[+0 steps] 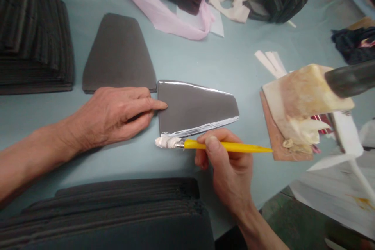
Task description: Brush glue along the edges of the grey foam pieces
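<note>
A dark grey wedge-shaped piece [195, 107] lies flat on the pale blue table [222, 62], with wet white glue along its upper and lower edges. My left hand [117, 115] rests beside its wide left end, fingers together, the index fingertip pressing on that edge. My right hand [225, 160] pinches a yellow-handled brush [216, 145] just below the piece. The brush's white, glue-laden bristles point left, near the piece's lower left corner.
A second grey piece [118, 54] lies behind my left hand. Stacks of dark pieces stand at far left [32, 35] and at the near edge [117, 215]. A glue-caked container [304, 97] sits at right on a brown board. Dark bundles and pink fabric [170, 15] lie at the back.
</note>
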Motion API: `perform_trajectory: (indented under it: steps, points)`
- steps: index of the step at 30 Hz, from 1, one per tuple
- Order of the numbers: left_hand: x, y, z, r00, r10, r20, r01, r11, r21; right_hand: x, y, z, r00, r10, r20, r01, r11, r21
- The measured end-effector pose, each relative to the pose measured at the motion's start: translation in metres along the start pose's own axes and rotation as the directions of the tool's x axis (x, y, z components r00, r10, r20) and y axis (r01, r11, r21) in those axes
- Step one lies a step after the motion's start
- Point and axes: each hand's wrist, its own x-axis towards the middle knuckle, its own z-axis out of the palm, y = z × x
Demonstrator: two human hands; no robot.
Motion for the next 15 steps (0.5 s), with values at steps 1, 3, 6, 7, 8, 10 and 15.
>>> perform_trajectory:
  steps: [1, 3, 6, 7, 8, 10, 15]
  points:
    - [0.001, 0.000, -0.001, 1.000, 0.002, 0.003, -0.002, 1.000, -0.001, 0.000, 0.000, 0.001, 0.999, 0.023, 0.022, -0.023, 1.000, 0.007]
    - [0.001, 0.001, -0.002, 1.000, 0.005, 0.011, -0.005, 1.000, 0.001, -0.001, 0.000, 0.000, 0.998, 0.055, 0.038, -0.057, 0.997, 0.056]
    - [0.001, 0.001, -0.002, 1.000, 0.019, 0.004, -0.019, 1.000, 0.013, -0.002, 0.001, -0.005, 0.996, 0.080, 0.031, -0.083, 0.986, 0.142]
    - [0.000, 0.001, -0.001, 1.000, 0.030, -0.010, -0.029, 0.999, 0.015, -0.002, 0.001, -0.008, 0.996, 0.089, 0.021, -0.091, 0.984, 0.153]
    - [0.000, 0.000, -0.001, 0.999, 0.046, -0.023, -0.046, 0.999, 0.013, -0.002, 0.002, -0.010, 0.995, 0.099, 0.007, -0.099, 0.984, 0.152]
    - [0.000, 0.000, -0.001, 0.997, 0.070, -0.038, -0.070, 0.998, 0.006, -0.001, 0.003, -0.012, 0.994, 0.109, -0.033, -0.104, 0.986, 0.133]
    - [-0.001, 0.000, -0.001, 0.997, 0.073, -0.029, -0.073, 0.997, -0.003, 0.000, 0.006, -0.005, 0.996, 0.016, -0.083, -0.012, 0.998, 0.054]
